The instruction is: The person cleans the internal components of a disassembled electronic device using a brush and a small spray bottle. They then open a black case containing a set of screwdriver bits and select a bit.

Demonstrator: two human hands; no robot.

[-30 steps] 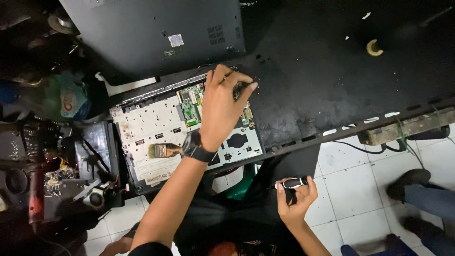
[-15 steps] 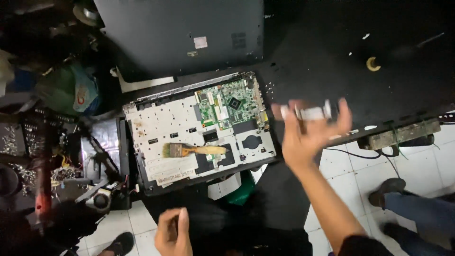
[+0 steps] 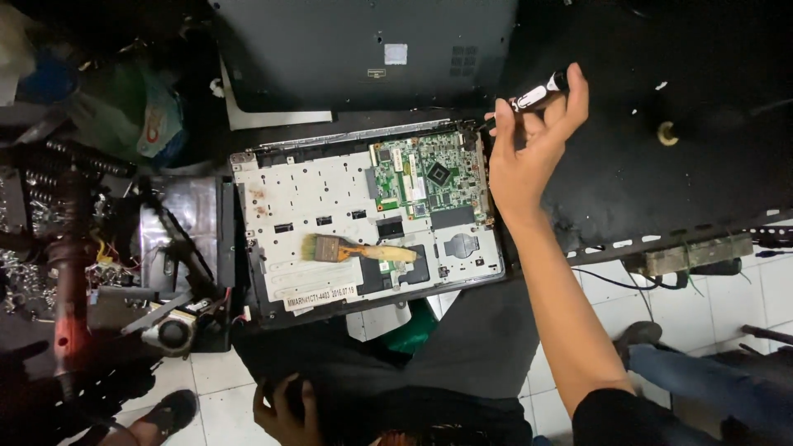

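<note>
Landmark: the opened laptop base [image 3: 363,223], a pale metal tray with a green circuit board [image 3: 429,177] in its upper right part, lying on the black table [image 3: 661,190].
Right hand: my right hand [image 3: 533,140] grips a slim black-and-white screwdriver [image 3: 537,95], just off the base's upper right corner.
Axis: the screwdriver slants, its tip toward that corner, its handle up and away.
Nearer hand: the right; my left hand [image 3: 285,409] is well below the base, fingers curled, grasp not discernible.
Brush: a wooden-handled, tan-bristled paintbrush [image 3: 359,249] lies flat across the base's lower middle.
Textures: matte board, stamped metal, dusty table.
</note>
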